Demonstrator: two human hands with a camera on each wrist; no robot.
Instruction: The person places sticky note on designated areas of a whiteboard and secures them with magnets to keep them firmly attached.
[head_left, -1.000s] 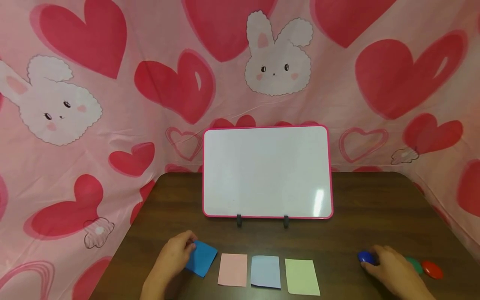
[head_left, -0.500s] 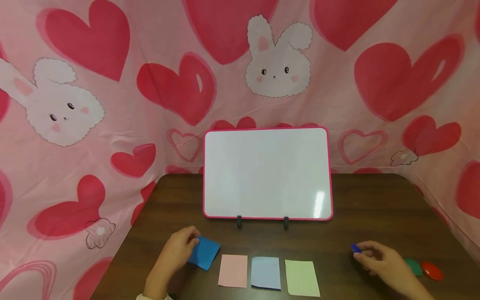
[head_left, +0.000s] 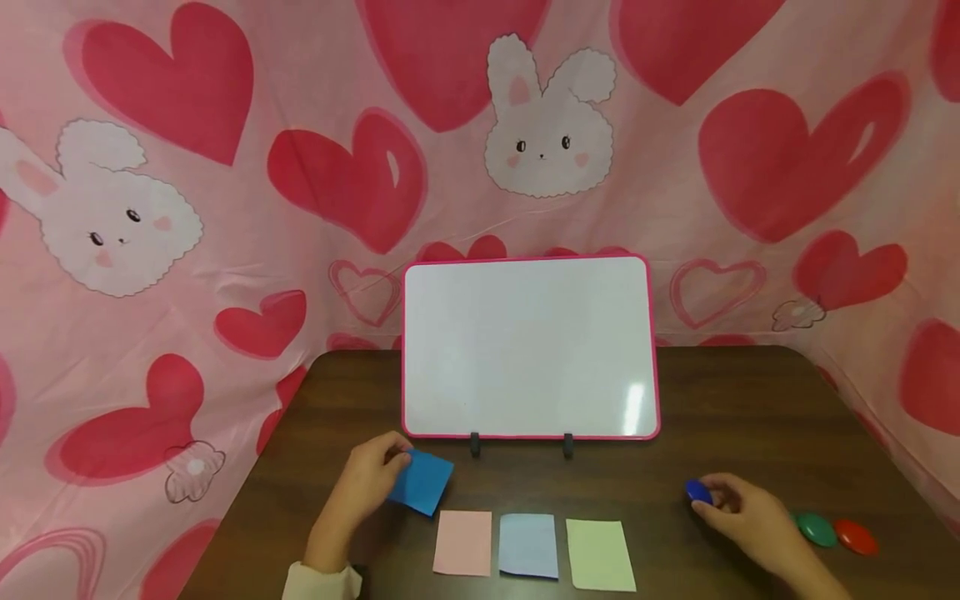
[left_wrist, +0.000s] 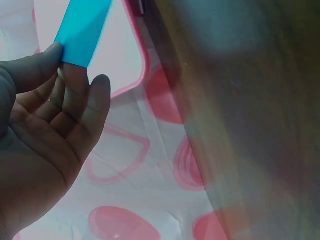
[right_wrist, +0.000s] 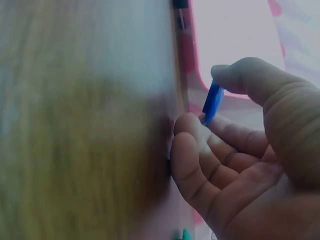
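My left hand [head_left: 367, 475] pinches a blue sticky note [head_left: 423, 483] by its edge, left of the board. In the left wrist view, the thumb and fingertips grip one end of that note [left_wrist: 85, 32]. On the right, my right hand [head_left: 746, 512] holds a round blue magnet [head_left: 699, 492] between thumb and fingers; the right wrist view shows the magnet [right_wrist: 213, 102] edge-on. A pink-framed whiteboard [head_left: 528, 346] stands behind both hands. Between them lie a pink sticky note [head_left: 462, 543], a light blue one [head_left: 528, 545] and a pale green one [head_left: 601, 554].
A green magnet [head_left: 817, 529] and a red magnet [head_left: 856, 537] lie beside my right forearm. Two black feet [head_left: 475, 444] support the whiteboard on the dark wooden table [head_left: 720, 400]. A pink cloth [head_left: 450, 208] with hearts and rabbits hangs behind the table.
My left hand has moved forward and rightward with the blue sticky note. The right hand has lifted the blue magnet and carried it left, away from the green and red ones.
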